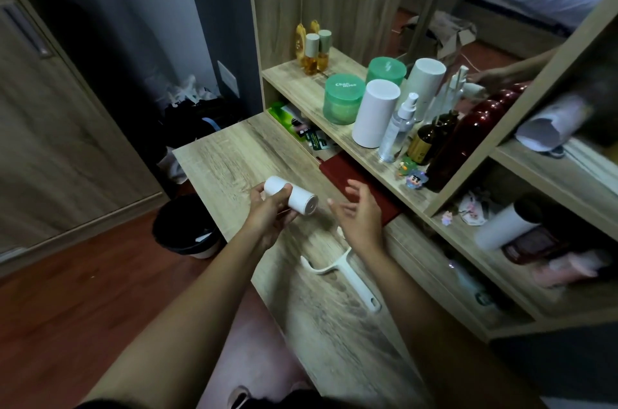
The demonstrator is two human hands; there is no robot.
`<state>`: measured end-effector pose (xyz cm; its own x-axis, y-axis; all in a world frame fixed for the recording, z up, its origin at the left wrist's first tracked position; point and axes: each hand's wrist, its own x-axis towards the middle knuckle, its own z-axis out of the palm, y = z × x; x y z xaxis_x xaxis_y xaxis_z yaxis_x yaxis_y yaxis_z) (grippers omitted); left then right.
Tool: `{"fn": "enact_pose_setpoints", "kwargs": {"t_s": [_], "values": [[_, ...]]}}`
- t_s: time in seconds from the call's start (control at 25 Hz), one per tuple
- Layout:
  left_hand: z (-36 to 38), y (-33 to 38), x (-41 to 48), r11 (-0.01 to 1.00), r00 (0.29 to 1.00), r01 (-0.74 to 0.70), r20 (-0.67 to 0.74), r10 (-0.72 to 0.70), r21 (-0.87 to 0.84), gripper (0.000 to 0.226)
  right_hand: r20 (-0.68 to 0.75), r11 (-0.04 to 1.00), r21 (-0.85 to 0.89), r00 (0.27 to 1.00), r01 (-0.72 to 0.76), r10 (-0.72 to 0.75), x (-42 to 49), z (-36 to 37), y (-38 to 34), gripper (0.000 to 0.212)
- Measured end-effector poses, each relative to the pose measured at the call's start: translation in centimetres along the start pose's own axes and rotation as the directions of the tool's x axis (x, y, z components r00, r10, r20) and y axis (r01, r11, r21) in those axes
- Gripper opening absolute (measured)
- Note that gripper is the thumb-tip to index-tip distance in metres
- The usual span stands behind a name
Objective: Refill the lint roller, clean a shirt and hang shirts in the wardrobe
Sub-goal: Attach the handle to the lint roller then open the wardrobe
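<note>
Bare lint roller handle (347, 271) lies on desk (214, 158) just below empty spread-fingered right hand (359, 219), nearer it than left hand (271, 211), which clasps white refill roll (290, 195), long axis pointing right-downward toward right hand.

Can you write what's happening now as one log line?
left hand: holds refill roll | right hand: open, empty | roller handle: on desk, bare

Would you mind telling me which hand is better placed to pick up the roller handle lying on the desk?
Right. The right hand is empty and hovers just above the handle; the left hand holds the refill roll.
</note>
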<state>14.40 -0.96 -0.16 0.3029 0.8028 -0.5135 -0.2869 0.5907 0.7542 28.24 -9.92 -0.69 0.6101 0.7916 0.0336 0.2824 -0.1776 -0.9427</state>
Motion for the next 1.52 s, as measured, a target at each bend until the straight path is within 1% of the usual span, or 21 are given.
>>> {"fn": "enact_pose_setpoints", "kwargs": {"t_s": [0.08,0.12,0.16,0.2,0.24,0.28,0.32,0.36,0.4,0.44,0.56,0.6,0.72,0.8,0.92,1.16,1.36,1.52], "values": [[-0.3,0.0,0.0,1.000,1.000,0.004,-0.007,-0.004,0.013,0.049,-0.104,0.974,-0.206,0.992,-0.095,0.074,-0.3,-0.2,2.0,0.044],[-0.4,0.0,-0.1,1.000,1.000,0.007,-0.008,-0.007,0.020,0.050,-0.125,0.928,-0.327,0.981,-0.179,0.146,-0.7,0.0,3.4,0.046],[-0.4,0.0,-0.1,1.000,1.000,0.010,-0.008,-0.010,0.027,0.051,-0.149,0.869,-0.408,0.960,-0.279,0.238,-1.2,0.3,4.7,0.052],[-0.4,-0.1,-0.1,0.999,1.000,0.011,-0.005,-0.011,0.033,0.052,-0.167,0.813,-0.439,0.924,-0.383,0.345,-1.6,0.7,6.0,0.059],[-0.5,0.0,-0.1,0.999,1.000,0.011,0.000,-0.011,0.037,0.053,-0.173,0.764,-0.429,0.875,-0.481,0.453,-2.0,1.1,7.0,0.064],[-0.5,0.0,-0.1,0.999,1.000,0.009,0.006,-0.009,0.043,0.054,-0.154,0.714,-0.431,0.825,-0.552,0.544,-2.4,1.4,7.7,0.066],[-0.5,0.1,-0.1,0.999,1.000,0.006,0.010,-0.007,0.054,0.054,-0.100,0.677,-0.465,0.794,-0.570,0.600,-2.6,1.8,8.3,0.064],[-0.6,0.2,-0.1,0.998,1.000,0.003,0.011,-0.004,0.069,0.054,-0.032,0.656,-0.514,0.777,-0.552,0.629,-2.7,2.0,8.5,0.059],[-0.8,0.3,-0.1,0.996,1.000,0.002,0.013,-0.003,0.088,0.054,0.027,0.660,-0.553,0.780,-0.509,0.625,-2.6,2.1,8.3,0.054],[-1.0,0.4,-0.1,0.994,1.000,0.000,0.017,-0.002,0.114,0.054,0.076,0.686,-0.568,0.801,-0.455,0.594,-2.6,2.2,7.9,0.050],[-1.9,0.7,0.0,0.973,0.998,-0.008,0.059,-0.006,0.230,0.055,0.176,0.814,-0.521,0.901,-0.258,0.398,-2.1,1.6,5.4,0.041],[-2.2,0.8,0.0,0.964,0.997,-0.002,0.076,-0.019,0.264,0.056,0.200,0.842,-0.504,0.923,-0.191,0.329,-1.8,1.2,4.3,0.040],[-2.9,1.0,-0.5,0.922,0.988,0.032,0.125,-0.087,0.387,0.056,0.275,0.865,-0.502,0.946,-0.013,0.174,-1.1,0.2,1.3,0.041],[-3.0,0.8,-0.8,0.893,0.976,0.041,0.172,-0.131,0.449,0.054,0.303,0.855,-0.515,0.946,0.059,0.118,-1.0,-0.5,0.3,0.045],[-2.8,0.2,-1.2,0.884,0.956,0.033,0.242,-0.164,0.466,0.049,0.308,0.829,-0.552,0.946,0.090,0.103,-1.0,-0.9,-0.7,0.051],[-2.7,-0.2,-2.0,0.885,0.936,-0.002,0.311,-0.162,0.466,0.053,0.328,0.785,-0.608,0.938,0.120,0.110,-1.0,-0.5,-1.1,0.053],[-2.8,-0.4,-2.3,0.895,0.938,-0.008,0.314,-0.149,0.446,0.053,0.303,0.769,-0.629,0.947,0.114,0.108,-1.0,-0.4,-1.6,0.052],[-2.8,-1.3,-2.8,0.908,0.949,0.005,0.284,-0.136,0.419,0.055,0.276,0.750,-0.653,0.955,0.106,0.106,-1.3,-0.3,-1.8,0.052]]}}
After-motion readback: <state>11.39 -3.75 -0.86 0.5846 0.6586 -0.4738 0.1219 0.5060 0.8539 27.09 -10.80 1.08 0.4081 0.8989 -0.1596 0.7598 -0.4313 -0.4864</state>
